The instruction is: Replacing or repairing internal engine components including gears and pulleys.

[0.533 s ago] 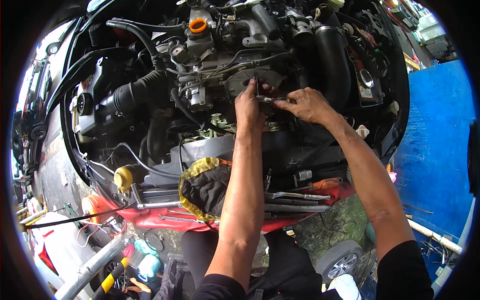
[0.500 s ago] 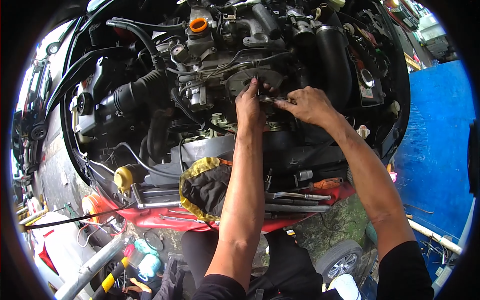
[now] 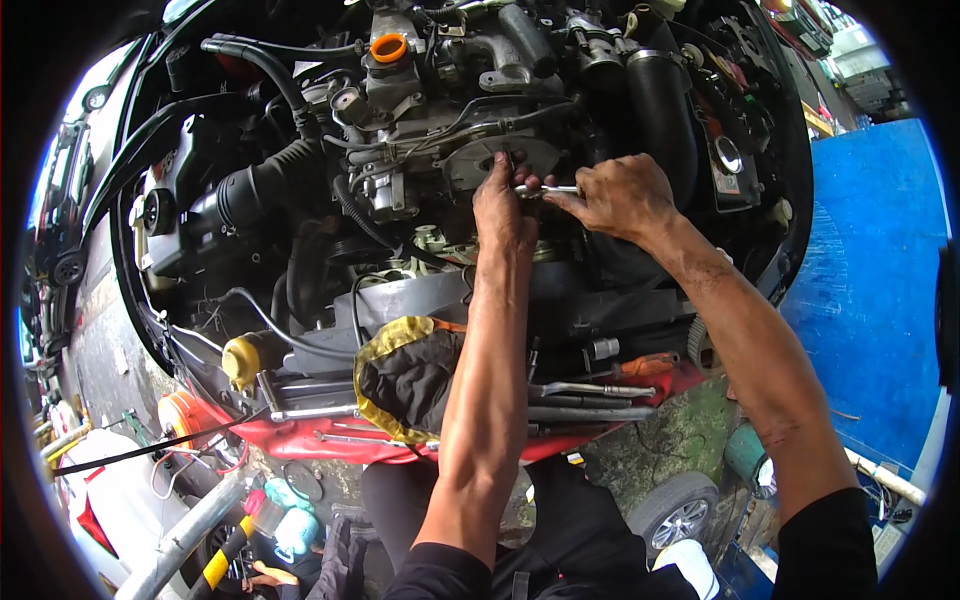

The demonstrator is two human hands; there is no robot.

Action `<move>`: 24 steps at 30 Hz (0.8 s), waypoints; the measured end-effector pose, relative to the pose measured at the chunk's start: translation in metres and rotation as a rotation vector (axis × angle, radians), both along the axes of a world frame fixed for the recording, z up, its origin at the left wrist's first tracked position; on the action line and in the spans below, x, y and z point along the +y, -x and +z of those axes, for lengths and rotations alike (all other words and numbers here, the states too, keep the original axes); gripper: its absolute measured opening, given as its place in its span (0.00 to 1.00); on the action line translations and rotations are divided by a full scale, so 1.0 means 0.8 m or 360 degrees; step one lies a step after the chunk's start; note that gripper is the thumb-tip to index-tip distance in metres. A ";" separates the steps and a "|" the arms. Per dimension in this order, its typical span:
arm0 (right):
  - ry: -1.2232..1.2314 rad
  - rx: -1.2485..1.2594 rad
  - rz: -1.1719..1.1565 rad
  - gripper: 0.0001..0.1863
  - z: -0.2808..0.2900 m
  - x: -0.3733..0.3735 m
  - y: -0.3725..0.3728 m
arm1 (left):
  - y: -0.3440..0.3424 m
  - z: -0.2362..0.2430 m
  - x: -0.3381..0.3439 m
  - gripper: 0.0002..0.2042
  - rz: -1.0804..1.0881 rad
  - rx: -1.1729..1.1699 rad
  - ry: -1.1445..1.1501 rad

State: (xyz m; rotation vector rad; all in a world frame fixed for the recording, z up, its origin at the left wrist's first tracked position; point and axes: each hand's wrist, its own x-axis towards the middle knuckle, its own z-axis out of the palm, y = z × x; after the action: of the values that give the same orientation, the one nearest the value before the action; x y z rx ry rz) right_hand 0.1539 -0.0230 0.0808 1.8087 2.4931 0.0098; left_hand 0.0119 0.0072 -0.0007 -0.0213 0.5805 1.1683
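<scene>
In front of a round dark cover [image 3: 535, 158] on the engine [image 3: 430, 115], both my hands are on a slim chrome ratchet wrench [image 3: 562, 189]. My left hand [image 3: 498, 205] closes around its head end, thumb pointing up against the cover. Fingertips hide most of that end and whatever it meets. My right hand [image 3: 630, 195] grips the handle from the right, the shaft lying nearly level between the two hands.
Along the car's front edge, a red cover [image 3: 290, 437] carries several chrome tools [image 3: 590, 390], an orange-handled screwdriver [image 3: 650, 365] and a black-and-yellow cloth bag [image 3: 405, 380]. Hoses [image 3: 270, 70] cross the bay. A wheel [image 3: 680, 515] lies below right; another person's hand [image 3: 270, 575] shows lower left.
My right hand has swung slightly up and away from my left, and more of the wrench's shaft shows between them. My left hand stays at the cover. The whole view has shifted a little.
</scene>
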 end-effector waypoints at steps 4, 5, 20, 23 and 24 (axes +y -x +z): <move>0.0001 -0.0035 0.0001 0.32 0.016 0.000 0.004 | -0.009 0.004 -0.009 0.11 0.0062 0.0151 0.0039; 0.0051 -0.0070 0.0059 0.32 0.023 0.001 0.006 | -0.007 0.004 -0.013 0.11 0.0077 0.0112 0.0013; 0.0472 -0.0349 -0.0257 0.23 -0.006 0.000 0.011 | -0.038 -0.070 0.007 0.11 -0.0135 0.0320 0.0403; 0.0276 -0.0579 0.0023 0.06 -0.006 -0.003 0.056 | -0.036 -0.082 0.011 0.10 -0.0155 0.0229 0.0512; 0.0297 -0.0694 0.0185 0.05 -0.004 -0.003 0.066 | -0.035 -0.084 0.013 0.10 -0.0229 0.0166 0.0622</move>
State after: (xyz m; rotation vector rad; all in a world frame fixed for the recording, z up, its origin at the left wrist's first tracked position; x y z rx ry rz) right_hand 0.1011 -0.0256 0.0772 1.4079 2.2024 0.1544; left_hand 0.0400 0.0175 -0.0678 -0.2498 0.8821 0.9063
